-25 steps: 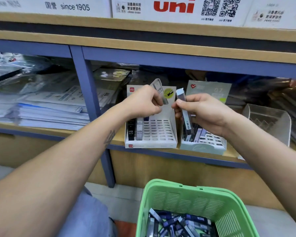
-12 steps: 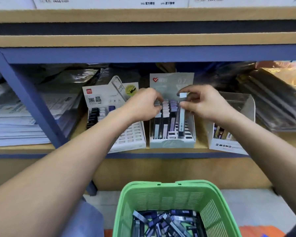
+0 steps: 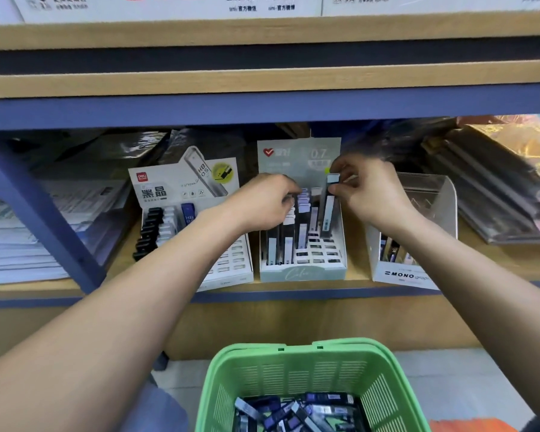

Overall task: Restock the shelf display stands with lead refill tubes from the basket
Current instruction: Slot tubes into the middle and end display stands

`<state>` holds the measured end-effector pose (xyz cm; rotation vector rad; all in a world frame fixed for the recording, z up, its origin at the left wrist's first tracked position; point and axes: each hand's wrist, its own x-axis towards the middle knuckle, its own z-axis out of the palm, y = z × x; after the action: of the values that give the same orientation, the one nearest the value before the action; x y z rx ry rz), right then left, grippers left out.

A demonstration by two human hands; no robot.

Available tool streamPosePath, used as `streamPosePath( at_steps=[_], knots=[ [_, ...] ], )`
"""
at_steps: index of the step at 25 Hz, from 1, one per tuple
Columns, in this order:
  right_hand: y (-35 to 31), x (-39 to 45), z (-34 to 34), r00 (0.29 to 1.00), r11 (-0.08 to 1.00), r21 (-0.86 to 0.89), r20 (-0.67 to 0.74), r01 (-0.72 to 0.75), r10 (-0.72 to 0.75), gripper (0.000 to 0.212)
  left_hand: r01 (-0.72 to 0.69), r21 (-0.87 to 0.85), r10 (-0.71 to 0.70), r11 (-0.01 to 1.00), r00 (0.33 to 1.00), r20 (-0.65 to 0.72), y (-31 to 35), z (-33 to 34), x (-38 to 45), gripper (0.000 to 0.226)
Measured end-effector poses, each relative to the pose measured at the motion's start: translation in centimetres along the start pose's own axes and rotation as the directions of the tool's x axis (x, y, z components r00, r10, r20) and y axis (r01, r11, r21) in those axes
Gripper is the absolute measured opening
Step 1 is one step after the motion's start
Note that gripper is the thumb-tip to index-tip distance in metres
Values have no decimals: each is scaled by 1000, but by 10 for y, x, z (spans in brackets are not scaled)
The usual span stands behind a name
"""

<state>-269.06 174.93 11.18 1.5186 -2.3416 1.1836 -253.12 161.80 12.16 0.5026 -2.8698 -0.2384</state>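
Both forearms reach forward from the lower corners to the middle of a wooden shelf with blue edging. The right hand is raised at the right side of the pale green 0.7 display stand; its thumb and forefinger pinch the capped top of a lead refill tube, which stands nearly upright with its lower end in the stand's right-hand rows. The left hand lies knuckles-up over the stand's left rows, fingers curled down among the tubes standing there; whether it grips any of them cannot be told, since the fingertips are hidden.

A second shelf board runs above, carrying white cartons cut off by the upper edge. A blue upright post divides the shelf at the left, with stacked papers in clear sleeves behind it. Left of the green stand is a white HB 0.5 display stand, partly covered by the left forearm, with black and blue tubes in its back rows. To the right stands a clear MONO box, its contents blurred. Foil-wrapped packs lie at the far right.

Below, on the floor, a green plastic basket holds a loose heap of dark tubes, its near side cut off by the bottom edge.
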Motion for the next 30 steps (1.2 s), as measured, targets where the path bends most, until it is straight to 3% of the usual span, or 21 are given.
streamPosePath(
  at_steps=[3, 12, 18, 22, 27, 30],
  knots=[
    [6, 6, 3, 999, 1000, -10, -35, 19, -20, 21, -2, 17, 2, 1000, 1000, 13, -3, 1, 4, 25],
    [10, 9, 6, 996, 997, -36, 65, 62, -60, 20, 24, -6, -24, 1000, 999, 25, -5, 0, 5, 28],
    [21, 10, 15, 999, 997, -73, 33, 38, -36, 9, 24, 3, -24, 1000, 999, 21, -4, 0, 5, 28],
    [23, 9, 20, 999, 974, -222, 21, 42, -38, 25, 26, 3, -26, 1000, 999, 22, -5, 1, 6, 27],
    [18, 1, 19, 998, 968, -246, 40, 49, -40, 40, 37, -27, -36, 999, 999, 14, -1, -3, 4, 33],
    [9, -13, 15, 998, 968, -247, -40, 44, -55, 49, 90, -66, -100, 994, 982, -161, 5, -12, 0, 38]
  ],
)
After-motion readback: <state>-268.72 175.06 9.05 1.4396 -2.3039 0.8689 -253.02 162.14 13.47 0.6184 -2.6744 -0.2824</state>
